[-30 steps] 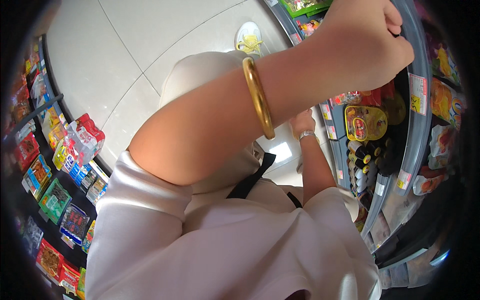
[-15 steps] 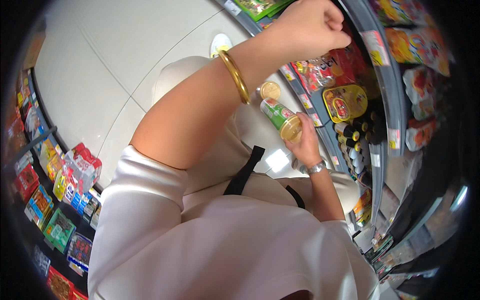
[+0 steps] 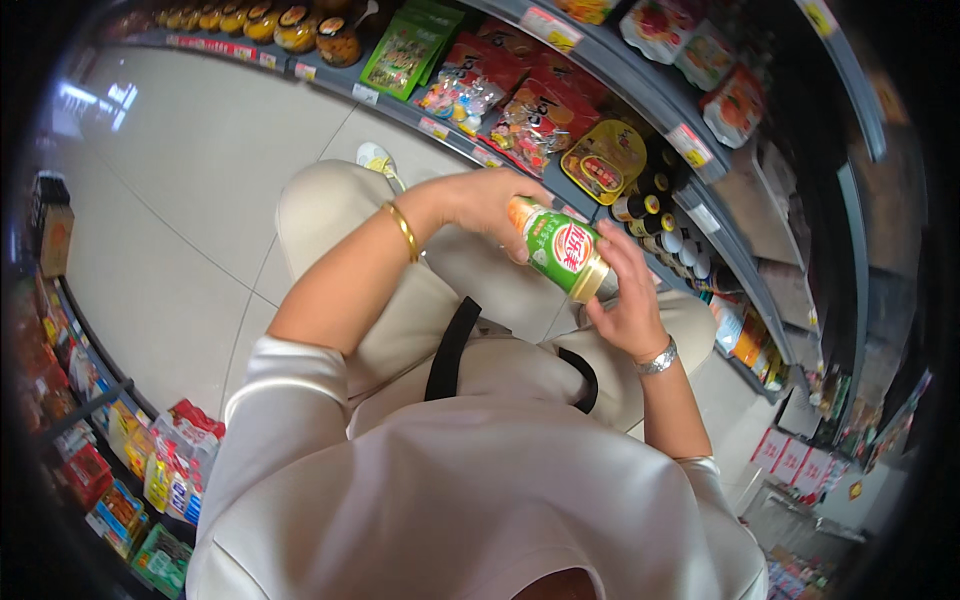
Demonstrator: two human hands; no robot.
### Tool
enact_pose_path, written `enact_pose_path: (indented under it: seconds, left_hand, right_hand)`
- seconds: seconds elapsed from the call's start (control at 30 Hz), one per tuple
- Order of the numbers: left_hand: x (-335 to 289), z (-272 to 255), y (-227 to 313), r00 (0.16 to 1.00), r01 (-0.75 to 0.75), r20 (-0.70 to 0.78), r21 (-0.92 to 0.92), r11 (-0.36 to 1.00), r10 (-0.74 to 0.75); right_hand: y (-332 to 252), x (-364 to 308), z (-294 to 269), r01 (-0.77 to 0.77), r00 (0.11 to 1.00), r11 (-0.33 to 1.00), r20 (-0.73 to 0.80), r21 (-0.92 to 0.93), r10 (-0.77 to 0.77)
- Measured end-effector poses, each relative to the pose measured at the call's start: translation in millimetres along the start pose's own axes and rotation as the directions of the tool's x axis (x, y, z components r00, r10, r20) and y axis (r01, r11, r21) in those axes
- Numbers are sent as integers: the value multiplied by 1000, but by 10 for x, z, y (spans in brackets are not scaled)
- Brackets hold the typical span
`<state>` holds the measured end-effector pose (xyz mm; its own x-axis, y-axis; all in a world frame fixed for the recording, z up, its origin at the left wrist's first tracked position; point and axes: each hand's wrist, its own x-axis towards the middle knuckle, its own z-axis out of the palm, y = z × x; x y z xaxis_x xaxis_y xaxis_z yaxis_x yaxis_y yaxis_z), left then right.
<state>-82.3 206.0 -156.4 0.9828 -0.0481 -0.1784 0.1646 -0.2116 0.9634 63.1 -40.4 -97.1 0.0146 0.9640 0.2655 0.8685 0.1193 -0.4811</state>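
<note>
In front of my knees I hold a green cup-shaped container (image 3: 562, 238) with a gold-coloured lid, tilted with the lid toward me. My left hand (image 3: 490, 208), below a gold bangle, is closed round its far left end. Around the lid end on the right are the fingers of my right hand (image 3: 628, 290), with a silver watch at the wrist. Just beyond the cup, on the low shelf, sit a yellow oval-topped pack (image 3: 604, 162) and red candy bags (image 3: 543, 115). Part of the cup's far end is covered by my left fingers.
Shelves with grey edges (image 3: 660, 115) curve along the far and right sides. Lidded jars (image 3: 296, 30) and a green packet (image 3: 410, 48) stand on the lowest one. Dark bottles (image 3: 636, 207) line its right part. Left of me, bagged goods (image 3: 185, 455) hang over pale floor tiles (image 3: 190, 190).
My left hand has come down from the shelf front onto the cup. My right hand has turned the cup so its printed side shows. The second gold-lidded cup is out of sight.
</note>
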Motion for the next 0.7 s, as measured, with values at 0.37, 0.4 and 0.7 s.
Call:
enact_pose_path:
  seconds: [0.37,0.4,0.7]
  left_hand:
    - [-231,935,319,761,26,-639,202,979,112]
    - [-208,972,366,751,50,-650,223,973,110]
    - [72,864,985,795,-66,-567,272,960,215]
  right_hand:
    - [-78,-76,108,-310,815,281,102,908,570]
    - [-94,-42,110,-280,814,311,53,908,578]
    - [-58,-229,-129,21,806,524,-324,852,495]
